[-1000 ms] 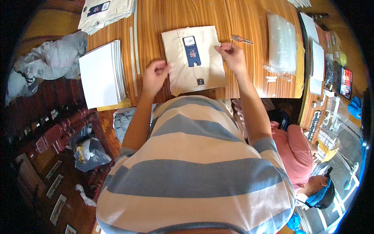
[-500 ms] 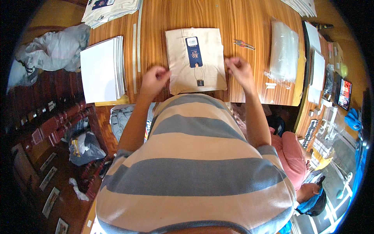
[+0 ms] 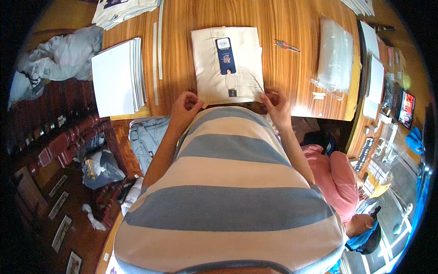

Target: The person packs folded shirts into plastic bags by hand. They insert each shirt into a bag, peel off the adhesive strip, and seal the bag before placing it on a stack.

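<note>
A cream garment (image 3: 228, 84) lies folded flat at the middle of the desk's (image 3: 178, 55) near edge, a navy tag (image 3: 224, 55) on top. The person's left hand (image 3: 186, 109) is at its near left corner, fingers curled, thumb and forefinger close together; the right hand (image 3: 277, 109) is bent much the same way, its fingertips touching the near right corner. I can't tell whether either one pinches the cloth. White sheets (image 3: 114, 77) are stacked at the desk's near left corner, with more garments (image 3: 125, 14) farther up the left edge. Toward the right edge lie snips (image 3: 286, 45) and, beyond them, clear plastic (image 3: 335, 52). A co-worker in pink (image 3: 335, 178) is off to the right.
</note>
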`<state>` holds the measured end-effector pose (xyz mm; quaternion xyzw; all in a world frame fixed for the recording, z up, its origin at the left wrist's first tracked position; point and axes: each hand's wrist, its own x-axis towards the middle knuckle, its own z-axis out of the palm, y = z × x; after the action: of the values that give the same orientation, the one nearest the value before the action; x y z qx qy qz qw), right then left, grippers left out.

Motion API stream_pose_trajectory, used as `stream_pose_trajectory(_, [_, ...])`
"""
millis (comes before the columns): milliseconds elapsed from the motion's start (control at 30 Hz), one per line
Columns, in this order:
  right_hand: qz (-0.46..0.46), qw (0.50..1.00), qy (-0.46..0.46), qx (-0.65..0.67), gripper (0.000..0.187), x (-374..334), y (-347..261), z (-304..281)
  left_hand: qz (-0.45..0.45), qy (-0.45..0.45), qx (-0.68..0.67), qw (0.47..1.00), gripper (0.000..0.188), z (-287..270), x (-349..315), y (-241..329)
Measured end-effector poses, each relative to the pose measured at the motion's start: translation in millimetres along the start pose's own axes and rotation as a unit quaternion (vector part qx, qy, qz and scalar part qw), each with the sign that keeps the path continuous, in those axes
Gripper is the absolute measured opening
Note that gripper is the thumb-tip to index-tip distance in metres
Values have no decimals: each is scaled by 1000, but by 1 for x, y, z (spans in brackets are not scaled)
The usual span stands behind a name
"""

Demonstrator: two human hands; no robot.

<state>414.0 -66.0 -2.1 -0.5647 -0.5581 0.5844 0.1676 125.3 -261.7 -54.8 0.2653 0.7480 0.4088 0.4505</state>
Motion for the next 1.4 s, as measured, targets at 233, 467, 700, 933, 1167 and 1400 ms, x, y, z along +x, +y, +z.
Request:
stream_pose_trajectory(233, [-258, 955, 6, -150, 26, 6, 22, -5, 105, -71, 137, 982, 34, 1, -5, 29])
stream_pose_trajectory(467, [-343, 924, 14, -167, 14, 9, 30, 0, 148, 16, 131, 980, 21, 18, -6, -1])
stream_pose_trajectory(700, [-40, 998, -36, -23, 27, 20, 28, 4, -60, 4, -254, 965, 37, 18, -6, 12])
stream_pose_trajectory(933, [-15, 980, -124, -157, 41, 52, 44, -5, 10, 32, 29, 999, 36, 26, 5, 6])
stream_pose_trajectory(1167, [-143, 965, 23, -217, 31, 33, 12, -27, 74, 4, 199, 977, 27, 7, 15, 46])
stream_pose_trajectory(1400, [-39, 860, 497, -110, 23, 34, 96, -205, 277, 61, 366, 886, 22, 43, 60, 155])
